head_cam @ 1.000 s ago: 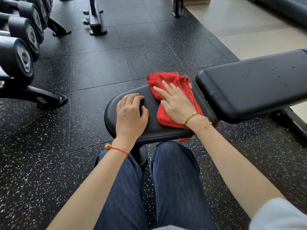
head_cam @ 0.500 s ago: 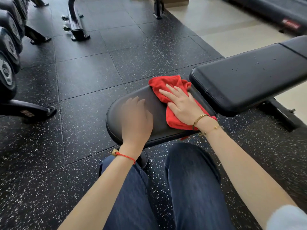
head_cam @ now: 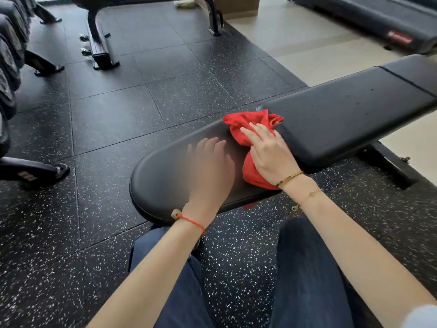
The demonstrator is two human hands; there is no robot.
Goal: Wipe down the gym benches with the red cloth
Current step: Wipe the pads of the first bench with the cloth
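A black padded bench seat (head_cam: 160, 176) lies in front of my knees, with the longer back pad (head_cam: 350, 114) rising to the right. The red cloth (head_cam: 248, 124) is bunched on the seat's far right end, against the back pad's edge. My right hand (head_cam: 269, 155) presses down on the cloth with fingers extended, thumb beside it. My left hand (head_cam: 210, 171) rests on the seat just left of the cloth, blurred, fingers loosely bent and holding nothing.
A dumbbell rack (head_cam: 14, 95) with its foot (head_cam: 42, 171) stands at the left. Another bench frame (head_cam: 99, 46) is at the back. A treadmill (head_cam: 378, 22) sits on the pale floor at the far right. Speckled rubber flooring (head_cam: 142, 102) surrounds the bench.
My right hand slid the cloth toward the far right end of the seat, bunching it against the back pad. My left hand shifted right along the seat. The view turned to the right.
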